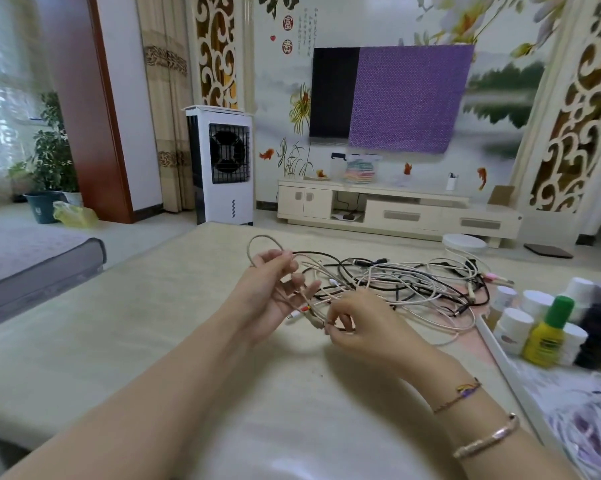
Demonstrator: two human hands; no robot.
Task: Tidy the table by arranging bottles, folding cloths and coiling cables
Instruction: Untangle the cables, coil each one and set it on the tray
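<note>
A tangle of black, white and beige cables lies on the pale table. My left hand is raised over the table with a beige cable looped above its fingers and strands running across its palm. My right hand pinches the same cable near a plug end, just right of the left hand. At the right stand several bottles and jars: a yellow bottle with a green cap, white-lidded jars and a dark bottle.
A white tray edge runs along the table's right side, with a crumpled pale cloth or bag at the near right. Beyond the table are an air cooler, a TV cabinet and a grey mattress to the left.
</note>
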